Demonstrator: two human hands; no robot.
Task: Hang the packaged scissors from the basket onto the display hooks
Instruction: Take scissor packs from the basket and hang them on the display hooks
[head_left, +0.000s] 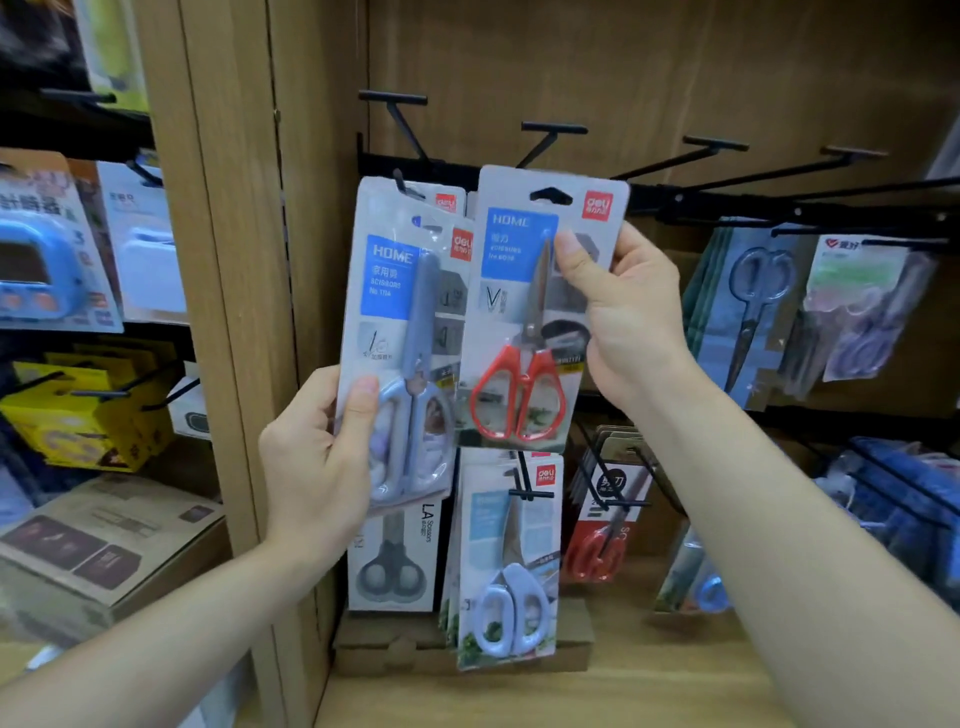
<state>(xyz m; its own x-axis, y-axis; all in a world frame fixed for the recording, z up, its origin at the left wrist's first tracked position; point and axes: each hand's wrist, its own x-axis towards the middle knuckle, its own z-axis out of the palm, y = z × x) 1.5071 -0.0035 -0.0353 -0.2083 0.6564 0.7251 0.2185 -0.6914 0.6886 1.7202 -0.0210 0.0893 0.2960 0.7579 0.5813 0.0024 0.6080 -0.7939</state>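
My left hand (317, 462) grips the lower part of a packaged pair of grey-blue scissors (410, 343), whose top hole sits at a black hook (402, 184) with another pack behind it. My right hand (623, 312) pinches a packaged pair of red-handled scissors (524, 312) by its right edge, thumb on the front. Its hanging hole (550, 196) is level with the black rail, below an empty hook (553, 130). The basket is out of view.
More empty black hooks (714, 145) jut from the rail (779, 205) to the right. Other scissor packs hang at right (753, 312) and below (511, 561). A wooden post (228, 312) stands left, with shelves of timers and boxes beyond.
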